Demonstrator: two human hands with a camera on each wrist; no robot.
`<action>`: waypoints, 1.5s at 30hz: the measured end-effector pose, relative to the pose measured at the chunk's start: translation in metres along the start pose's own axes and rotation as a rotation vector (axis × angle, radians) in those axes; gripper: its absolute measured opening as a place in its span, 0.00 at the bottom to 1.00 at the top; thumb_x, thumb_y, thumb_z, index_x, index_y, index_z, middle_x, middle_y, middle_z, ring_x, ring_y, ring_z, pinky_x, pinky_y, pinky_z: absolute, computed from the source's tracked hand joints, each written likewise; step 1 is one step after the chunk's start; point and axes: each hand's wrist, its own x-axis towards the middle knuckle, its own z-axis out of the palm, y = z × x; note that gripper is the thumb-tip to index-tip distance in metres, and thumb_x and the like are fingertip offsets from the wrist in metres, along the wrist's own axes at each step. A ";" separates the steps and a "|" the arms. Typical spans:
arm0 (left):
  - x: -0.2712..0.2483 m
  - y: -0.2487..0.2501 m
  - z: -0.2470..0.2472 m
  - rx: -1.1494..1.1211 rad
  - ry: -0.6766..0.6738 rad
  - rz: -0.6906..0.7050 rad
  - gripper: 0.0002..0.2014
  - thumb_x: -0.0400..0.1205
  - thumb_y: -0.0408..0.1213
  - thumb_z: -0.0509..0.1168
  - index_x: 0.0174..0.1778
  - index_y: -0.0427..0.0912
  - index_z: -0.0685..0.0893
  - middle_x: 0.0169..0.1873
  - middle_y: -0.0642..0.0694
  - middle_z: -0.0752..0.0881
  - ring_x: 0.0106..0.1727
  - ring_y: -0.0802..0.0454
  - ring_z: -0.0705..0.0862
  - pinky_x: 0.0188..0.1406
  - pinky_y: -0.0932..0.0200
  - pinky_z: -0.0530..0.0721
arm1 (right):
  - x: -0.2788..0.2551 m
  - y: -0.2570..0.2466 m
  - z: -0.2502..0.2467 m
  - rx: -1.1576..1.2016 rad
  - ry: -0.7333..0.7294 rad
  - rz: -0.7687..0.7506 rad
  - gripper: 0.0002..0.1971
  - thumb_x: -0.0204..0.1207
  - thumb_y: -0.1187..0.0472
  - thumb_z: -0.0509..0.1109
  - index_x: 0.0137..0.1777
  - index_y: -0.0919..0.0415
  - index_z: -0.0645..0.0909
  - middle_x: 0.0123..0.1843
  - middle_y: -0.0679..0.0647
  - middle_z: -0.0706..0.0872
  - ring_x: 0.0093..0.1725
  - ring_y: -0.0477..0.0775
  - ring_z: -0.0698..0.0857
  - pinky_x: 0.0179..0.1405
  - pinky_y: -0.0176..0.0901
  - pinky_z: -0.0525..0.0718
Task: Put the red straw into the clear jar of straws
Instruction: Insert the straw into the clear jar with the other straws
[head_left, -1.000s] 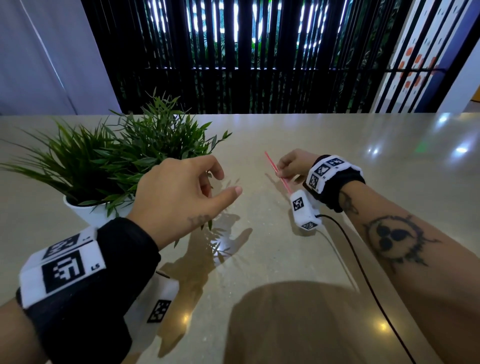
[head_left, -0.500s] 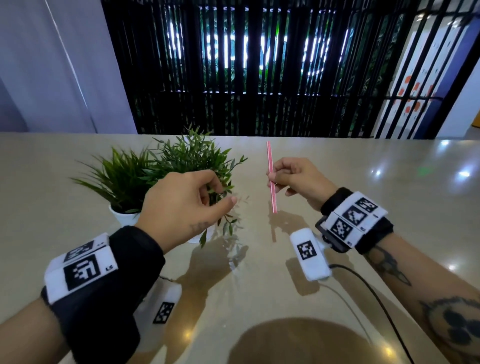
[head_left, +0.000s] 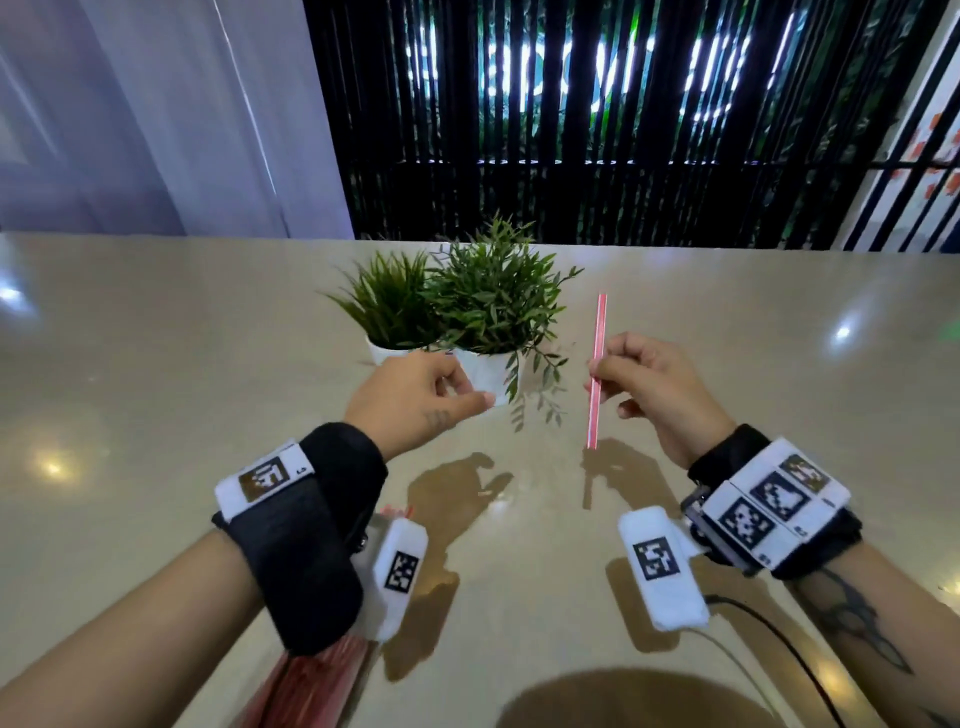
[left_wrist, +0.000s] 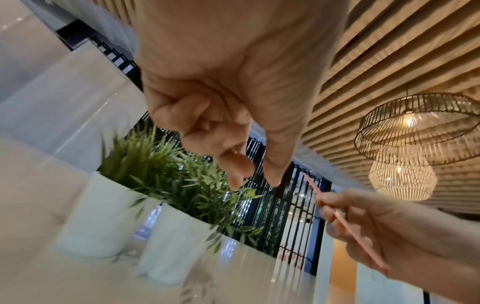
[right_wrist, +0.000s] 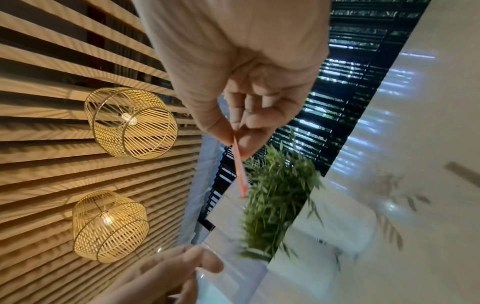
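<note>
Straw (head_left: 596, 370) between right thumb and fingers (head_left: 610, 370)

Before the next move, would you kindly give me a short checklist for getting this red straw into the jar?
1. Grip on the red straw: ok. The right hand pinches it near its middle.
2. Straw orientation: ok. It stands roughly upright in the head view.
3. Jar mouth located: cannot tell. Only a bundle of red straws shows under the left forearm, and the rim is hidden.
4. Left hand free to steady the jar: ok. It is raised, loosely curled and holds nothing.
5. Potted plants clear of the straw: ok. They stand apart from it, farther back on the table.
</note>
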 end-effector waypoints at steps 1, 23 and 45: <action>-0.007 -0.008 0.000 0.032 -0.016 -0.042 0.18 0.72 0.55 0.67 0.38 0.42 0.84 0.26 0.48 0.81 0.30 0.50 0.77 0.35 0.52 0.76 | -0.008 0.001 0.009 -0.008 -0.003 0.006 0.12 0.75 0.68 0.64 0.32 0.54 0.76 0.30 0.52 0.82 0.24 0.39 0.78 0.19 0.27 0.71; -0.101 -0.059 0.009 0.200 -0.459 -0.525 0.41 0.65 0.47 0.77 0.67 0.39 0.61 0.61 0.39 0.79 0.52 0.44 0.77 0.48 0.51 0.77 | -0.061 -0.014 0.065 -0.008 -0.113 0.016 0.06 0.78 0.63 0.61 0.40 0.56 0.75 0.34 0.51 0.78 0.33 0.46 0.77 0.30 0.36 0.77; -0.080 0.005 0.021 -0.497 0.204 -0.024 0.30 0.62 0.34 0.79 0.56 0.40 0.72 0.42 0.47 0.82 0.37 0.62 0.79 0.30 0.79 0.76 | -0.044 -0.066 0.072 -0.002 0.132 -0.350 0.11 0.74 0.65 0.68 0.31 0.55 0.74 0.36 0.61 0.80 0.35 0.50 0.81 0.29 0.28 0.78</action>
